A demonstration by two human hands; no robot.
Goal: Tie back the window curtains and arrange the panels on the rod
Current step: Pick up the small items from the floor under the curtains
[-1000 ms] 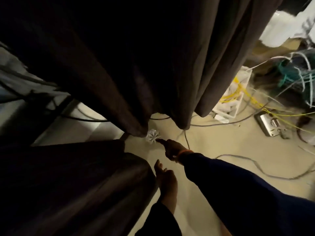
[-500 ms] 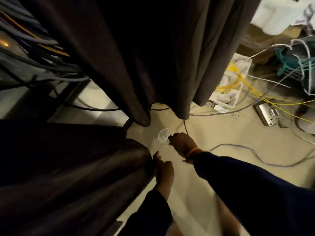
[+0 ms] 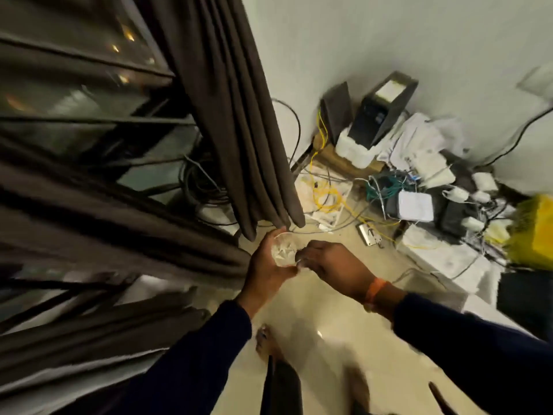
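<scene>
Both hands meet just below the hem of the hanging curtain point(image 3: 239, 139), and that curtain serves as the landmark here. The left hand point(image 3: 266, 266) cups a small clear faceted piece point(image 3: 283, 250), its fingers curled round it. The right hand point(image 3: 332, 262), with an orange band point(image 3: 377, 292) at the wrist, pinches the same piece at its right edge. The view is too blurred to tell what the piece is; it may be a tieback fitting or a curtain ornament.

The curtain hangs in loose vertical folds, untied, its lower end just above the left hand. A second panel point(image 3: 104, 235) lies bunched to the left of it, across the window point(image 3: 74, 94). To the right of the curtain, on the floor point(image 3: 326, 307), sits a tangle of cables point(image 3: 329, 196) and boxes against the wall.

By my reading, the tying has not yet begun: the step in hand is readying this small piece. The next move calls for freeing one hand to gather the folds together, then bringing the piece or a tie to them without letting the folds spill apart.
</scene>
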